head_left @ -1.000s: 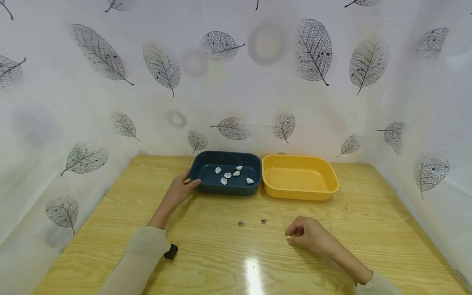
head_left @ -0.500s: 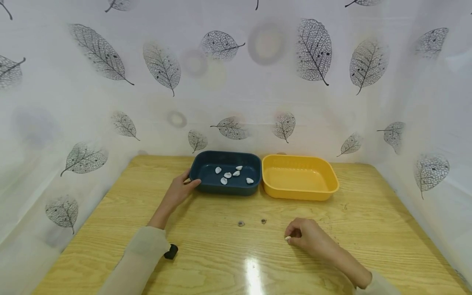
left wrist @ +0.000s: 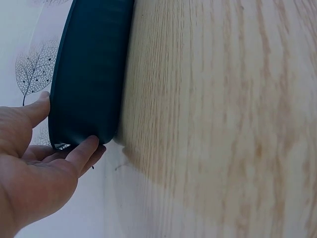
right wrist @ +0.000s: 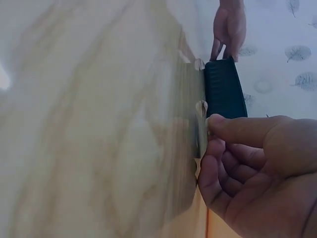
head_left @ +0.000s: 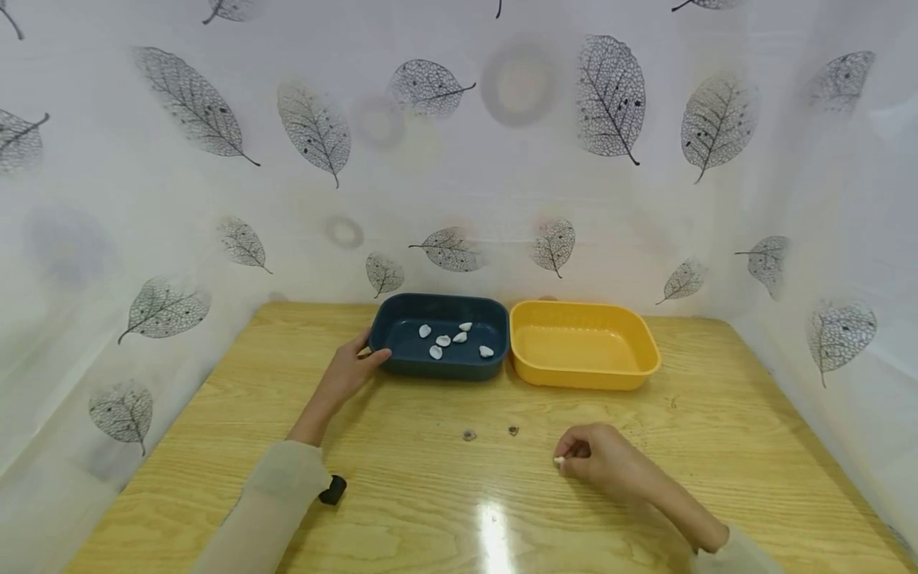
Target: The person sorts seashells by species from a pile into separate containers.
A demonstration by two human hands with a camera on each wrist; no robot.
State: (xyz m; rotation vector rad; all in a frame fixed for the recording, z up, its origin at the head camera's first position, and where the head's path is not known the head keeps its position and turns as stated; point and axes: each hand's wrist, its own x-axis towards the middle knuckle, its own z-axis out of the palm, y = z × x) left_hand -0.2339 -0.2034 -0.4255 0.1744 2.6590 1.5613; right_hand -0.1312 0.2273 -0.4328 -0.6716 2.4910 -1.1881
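Note:
My left hand (head_left: 349,369) holds the left end of the dark blue tray (head_left: 437,369), thumb at its rim and fingers along its end wall. That grip shows closely in the left wrist view, around the dark tray (left wrist: 91,74). Several small white seashells (head_left: 443,340) lie inside it. Over the table's right half, my right hand (head_left: 606,461) pinches a small whitish shell (head_left: 559,461) between thumb and fingertips, close to the wood. Two greyish shells, one farther left (head_left: 469,435) and one nearer my right hand (head_left: 513,430), lie on the table in front of the trays.
A yellow tray (head_left: 584,380) stands right against the blue one. A small black object (head_left: 333,489) shows beside my left sleeve. The wooden table (head_left: 416,510) ends at white cloth walls (head_left: 459,159) with a leaf print.
My right hand and its shell have shifted only very slightly. My left hand, both trays and the other shells have stayed where they were.

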